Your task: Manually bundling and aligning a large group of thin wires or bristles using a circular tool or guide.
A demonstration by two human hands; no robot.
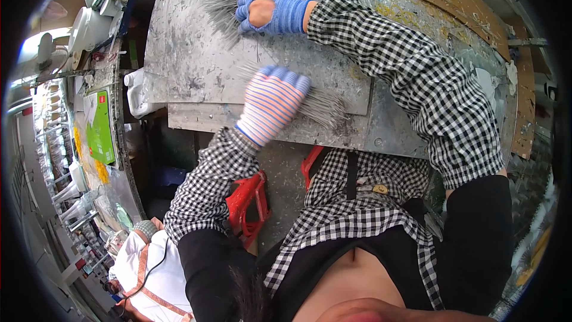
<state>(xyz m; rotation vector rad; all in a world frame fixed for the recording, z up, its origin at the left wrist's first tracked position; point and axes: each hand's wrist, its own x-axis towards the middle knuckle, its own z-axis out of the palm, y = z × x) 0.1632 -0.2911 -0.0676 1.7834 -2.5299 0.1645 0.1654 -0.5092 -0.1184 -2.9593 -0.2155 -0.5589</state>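
Observation:
My left hand (274, 101), in a pink-and-blue striped glove, is closed around a bundle of thin grey wires (325, 109). The bundle's cut ends fan out to the right of the fist, over the near part of the metal-topped table (185, 48). Farther off, my right hand (274, 12) wears a blue glove with a large hole over the back of the hand. Its fingers are curled down on a loose pile of the same wires (220, 0); the fingertips are partly hidden. Single wires poke out below that hand.
Brown boards (462, 6) line the table's far right edge. A white jug (138, 92) stands at its left, near a shelf with a green box (99, 126). A red stool (247, 203) is below the table. Another person (146, 268) in white is at lower left.

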